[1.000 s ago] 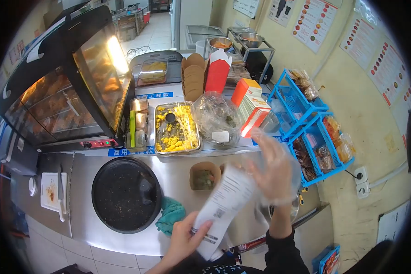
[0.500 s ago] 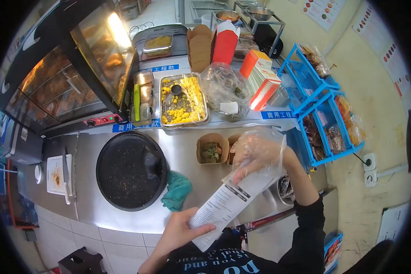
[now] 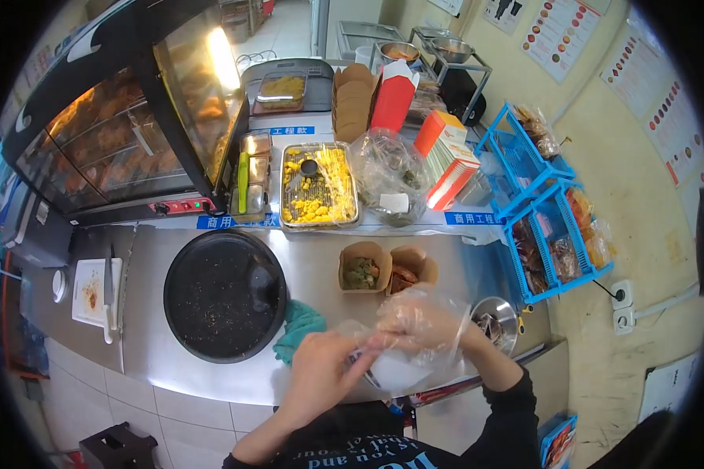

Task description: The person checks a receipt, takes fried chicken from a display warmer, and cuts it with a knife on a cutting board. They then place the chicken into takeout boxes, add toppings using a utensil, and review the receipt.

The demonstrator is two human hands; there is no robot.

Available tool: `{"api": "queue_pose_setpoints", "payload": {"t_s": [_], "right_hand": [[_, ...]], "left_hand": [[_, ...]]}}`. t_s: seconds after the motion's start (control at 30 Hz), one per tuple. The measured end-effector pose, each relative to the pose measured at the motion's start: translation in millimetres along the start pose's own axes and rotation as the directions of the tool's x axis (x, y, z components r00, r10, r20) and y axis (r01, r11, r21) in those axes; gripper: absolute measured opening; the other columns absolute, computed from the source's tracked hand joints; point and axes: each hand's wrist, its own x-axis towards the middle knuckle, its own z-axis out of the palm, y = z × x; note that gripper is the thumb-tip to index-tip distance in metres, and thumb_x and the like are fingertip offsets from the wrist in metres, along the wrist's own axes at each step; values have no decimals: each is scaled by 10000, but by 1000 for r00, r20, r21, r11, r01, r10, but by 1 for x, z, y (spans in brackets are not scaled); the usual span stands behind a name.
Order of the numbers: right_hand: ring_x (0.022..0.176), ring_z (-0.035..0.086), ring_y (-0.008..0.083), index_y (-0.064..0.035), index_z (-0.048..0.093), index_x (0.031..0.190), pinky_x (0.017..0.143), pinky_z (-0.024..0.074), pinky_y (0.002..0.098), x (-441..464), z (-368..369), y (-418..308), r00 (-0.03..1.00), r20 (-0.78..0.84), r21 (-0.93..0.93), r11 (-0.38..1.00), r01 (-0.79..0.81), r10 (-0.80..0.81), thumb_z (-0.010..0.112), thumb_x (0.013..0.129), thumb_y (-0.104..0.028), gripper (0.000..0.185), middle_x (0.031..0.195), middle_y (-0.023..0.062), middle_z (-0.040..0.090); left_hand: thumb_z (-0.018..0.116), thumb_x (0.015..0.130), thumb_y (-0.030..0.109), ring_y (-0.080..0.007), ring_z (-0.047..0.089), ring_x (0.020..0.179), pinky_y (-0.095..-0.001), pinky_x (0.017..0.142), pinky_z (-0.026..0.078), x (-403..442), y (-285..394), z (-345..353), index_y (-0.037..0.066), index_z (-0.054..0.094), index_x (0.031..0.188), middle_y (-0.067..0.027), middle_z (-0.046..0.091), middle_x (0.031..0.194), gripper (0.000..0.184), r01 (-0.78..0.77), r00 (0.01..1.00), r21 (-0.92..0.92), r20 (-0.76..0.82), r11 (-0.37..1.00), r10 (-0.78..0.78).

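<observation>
My left hand is closed, its thumb and fingers pinching the edge of a long printed receipt above the counter's front edge. Most of the print is turned away from view. My right hand, loosely covered by a clear plastic glove, is curled with its fingertips against the left ones, at the top of the receipt. Just beyond my hands stand two brown paper boxes: one with green leafy food, the other with reddish-brown food. The right hand partly overlaps the second box.
A round black pan and a teal cloth lie to the left. Behind are a tray of yellow pieces, a plastic bag and red cartons. A metal bowl and blue baskets stand right; a heated display stands left.
The receipt has tilted, so its printed face no longer shows. My right hand has come down and nearer to me, uncovering the second box, and the hands now meet. The view has shifted slightly.
</observation>
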Motion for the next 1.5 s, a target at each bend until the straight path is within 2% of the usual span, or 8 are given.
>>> {"api": "queue_pose_setpoints", "payload": {"t_s": [0.13,0.2,0.3,0.67,0.9,1.03,1.2,1.5], "right_hand": [[543,552,261,-74,655,782,536,433,391,-17,36,-7,905,-389,96,969,228,-174,575,895,-356,314,654,103,578],[620,564,97,-69,673,883,565,450,265,-26,39,-24,804,-23,765,529,-368,594,606,889,-246,189,661,1,594],[646,529,33,-35,648,855,557,422,214,-35,67,-16,645,-38,904,302,-304,763,620,874,-245,214,677,-27,587],[828,648,273,-53,691,979,765,505,386,-61,197,141,765,150,275,717,-640,626,768,709,-346,406,937,145,681],[935,633,329,-94,647,1066,807,511,432,-15,332,243,808,332,-66,867,-494,486,741,683,-276,434,933,158,661],[1033,594,343,-117,611,1136,888,480,428,-55,268,178,847,-275,-139,853,-503,454,715,707,-272,467,1083,161,625],[969,577,171,-46,591,1135,840,475,314,-81,185,171,91,-535,768,528,-363,840,625,861,-360,418,1051,133,630],[548,569,307,63,613,786,535,424,452,-68,153,181,127,-326,680,326,-657,937,464,929,-499,599,600,235,559]], "left_hand": [[671,826,160,-230,564,477,-330,464,434,-5,13,3,85,666,905,-96,613,641,109,214,971,-258,164,942,-175],[683,818,155,-223,577,489,-319,473,452,-16,17,12,62,655,910,-92,613,638,134,-92,970,-136,-234,986,58],[726,787,232,-260,609,546,-341,527,482,-8,13,7,45,649,916,-111,616,642,240,136,984,-130,-93,982,-149],[720,775,271,-249,674,678,-365,636,514,-103,-126,149,31,695,949,-148,681,743,298,696,715,-275,353,663,-604],[694,741,139,-332,638,819,-445,690,520,-66,-115,184,147,574,1121,-116,514,1151,399,318,889,278,245,906,-388],[710,699,114,-292,648,758,-402,621,537,-56,-147,217,195,567,1171,-106,502,1129,500,74,851,258,488,963,-195],[753,638,146,-329,639,756,-418,631,545,-39,-155,212,226,520,1273,-166,449,1192,680,128,827,280,499,951,-258],[775,626,220,-353,627,800,-396,648,535,-14,-165,256,11,380,1362,-133,394,1400,861,-36,868,385,470,922,-163]]}}
